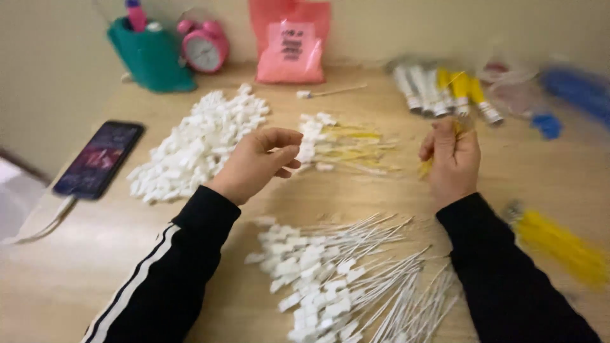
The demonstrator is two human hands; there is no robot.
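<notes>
On table [381,190], your left hand [257,162] curled, grip holding nothing visible; right hand [451,159] pinches yellow ties [427,166]. Finished white ties [343,279] near; loose white tags [203,143] remain.

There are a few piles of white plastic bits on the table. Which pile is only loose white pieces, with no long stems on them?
The heap of small white caps beside the phone, just beyond the left hand. The near pile has white stems; the middle pile has yellow ones.

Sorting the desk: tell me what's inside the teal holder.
A pink-and-purple pen-like thing sticks out of the teal holder, with a whitish item beside it. Its wall hides anything deeper.
</notes>
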